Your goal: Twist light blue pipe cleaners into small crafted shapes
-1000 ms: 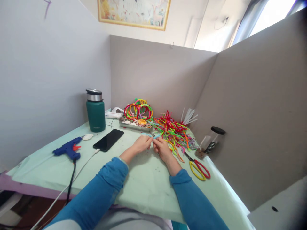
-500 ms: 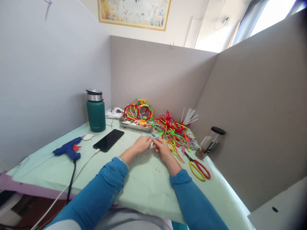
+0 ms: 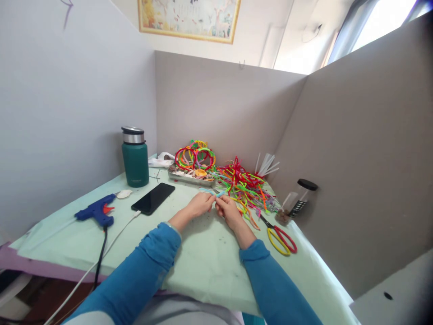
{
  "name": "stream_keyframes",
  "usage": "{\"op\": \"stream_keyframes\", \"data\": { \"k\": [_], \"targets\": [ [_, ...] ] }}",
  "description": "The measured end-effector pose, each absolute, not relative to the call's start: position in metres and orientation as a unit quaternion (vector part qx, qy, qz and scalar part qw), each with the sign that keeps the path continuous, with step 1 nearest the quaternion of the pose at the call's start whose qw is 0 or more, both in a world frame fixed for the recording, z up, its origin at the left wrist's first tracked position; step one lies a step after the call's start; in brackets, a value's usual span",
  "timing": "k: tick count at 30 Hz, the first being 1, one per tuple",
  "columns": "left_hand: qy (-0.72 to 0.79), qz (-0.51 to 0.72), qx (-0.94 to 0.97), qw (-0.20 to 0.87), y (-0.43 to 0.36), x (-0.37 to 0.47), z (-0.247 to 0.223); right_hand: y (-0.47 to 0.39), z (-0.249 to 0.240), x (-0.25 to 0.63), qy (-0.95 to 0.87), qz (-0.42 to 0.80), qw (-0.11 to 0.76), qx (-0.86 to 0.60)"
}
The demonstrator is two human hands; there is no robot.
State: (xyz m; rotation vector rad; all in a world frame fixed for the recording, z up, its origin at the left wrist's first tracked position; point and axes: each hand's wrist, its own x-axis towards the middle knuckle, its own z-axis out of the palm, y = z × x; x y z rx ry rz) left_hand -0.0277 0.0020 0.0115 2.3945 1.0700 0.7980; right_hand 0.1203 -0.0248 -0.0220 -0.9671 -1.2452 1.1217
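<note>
Close together above the middle of the table, my left hand (image 3: 202,204) and my right hand (image 3: 227,210) both pinch a light blue pipe cleaner (image 3: 220,194). Its ends stick out beyond my fingers on either side; the part between the fingertips is mostly hidden. Just behind my hands spreads a tangled heap of coloured pipe cleaners (image 3: 245,183) in red, green, yellow and orange. Scissors (image 3: 280,237) with one yellow and one red handle lie to the right of my right hand.
A metal tray (image 3: 191,179) with bits and pipe cleaner rings (image 3: 195,158) stands at the back. On the left are a green flask (image 3: 135,162), a phone (image 3: 153,198) on a cable and a blue glue gun (image 3: 98,210). A black-lidded jar (image 3: 299,201) and white sticks (image 3: 267,164) are right.
Both hands stay almost in place, with only a slight shift of the fingers on the light blue pipe cleaner. The other things have not moved.
</note>
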Motion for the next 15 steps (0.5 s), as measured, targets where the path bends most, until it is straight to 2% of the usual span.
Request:
{"op": "stream_keyframes", "data": {
  "k": [15],
  "targets": [
    [0.388, 0.277, 0.855, 0.203, -0.0008, -0.0279, 0.0144, -0.0254, -0.0213, 0.1199, -0.529, 0.480, 0.567, -0.411]
  ]
}}
